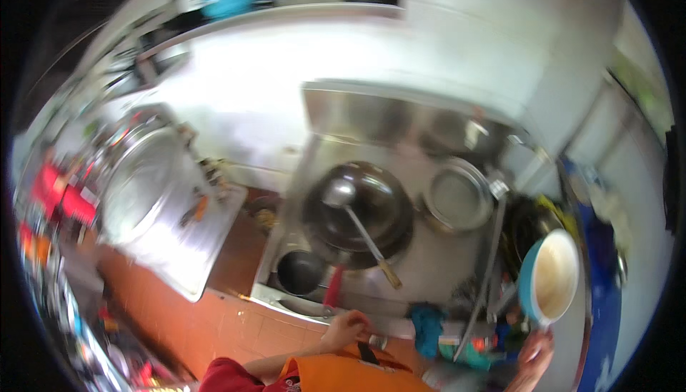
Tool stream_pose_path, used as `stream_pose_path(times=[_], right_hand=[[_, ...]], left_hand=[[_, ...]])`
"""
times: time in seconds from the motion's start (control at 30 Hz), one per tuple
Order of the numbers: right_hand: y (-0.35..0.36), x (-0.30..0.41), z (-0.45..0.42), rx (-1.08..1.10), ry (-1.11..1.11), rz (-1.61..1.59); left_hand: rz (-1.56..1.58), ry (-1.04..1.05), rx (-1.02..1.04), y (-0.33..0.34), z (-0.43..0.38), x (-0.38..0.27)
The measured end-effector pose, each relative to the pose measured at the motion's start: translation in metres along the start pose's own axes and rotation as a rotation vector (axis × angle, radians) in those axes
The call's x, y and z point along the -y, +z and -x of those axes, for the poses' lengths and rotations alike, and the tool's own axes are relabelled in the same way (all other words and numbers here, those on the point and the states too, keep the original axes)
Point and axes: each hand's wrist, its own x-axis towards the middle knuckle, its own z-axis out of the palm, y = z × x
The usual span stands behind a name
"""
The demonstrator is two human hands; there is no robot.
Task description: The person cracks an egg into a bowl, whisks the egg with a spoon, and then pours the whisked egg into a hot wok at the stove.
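Observation:
Out to the right, my right hand (536, 350) grips the short handle of a pan (552, 279), teal outside and cream inside. The pan is tilted, its pale inside facing the camera. My left hand (348, 329) is at the front edge of the stove, fingers curled; blur hides whether anything is in them. Just beyond it is the red handle (334, 286) of a dark wok (375, 199) standing on the stove. A metal ladle (364, 231) with a wooden handle end lies across the wok. A small black saucepan (301, 272) stands to the wok's left.
A round metal pan (460, 196) sits on the stove's right. A swing-arm faucet pipe (485, 279) reaches along that side. Left, a steel table (177, 263) bears a large metal basin (140, 183). A teal cloth (427, 327) hangs in front. A person in red (64, 193) is far left.

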Motion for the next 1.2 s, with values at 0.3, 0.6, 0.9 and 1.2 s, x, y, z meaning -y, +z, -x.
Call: stream_pose_path(times=[0.3,0.6,0.9,1.2], right_hand=[[-0.051,0.168,-0.033,-0.483,-0.21,0.013],[-0.17,0.203,-0.058,-0.53,-0.155,-0.018],[-0.155,0.136,-0.038,-0.536,-0.345,0.09],[0.056,-0.116,0.045,0.012,0.29,0.505]], left_hand=[[0.035,-0.006,0.071,-0.002,-0.004,0.0],[-0.014,0.01,0.139,0.017,-0.012,0.005],[-0.097,-0.026,0.007,0.01,0.0,0.009],[-0.038,-0.311,-0.082,-0.033,0.035,0.059]])
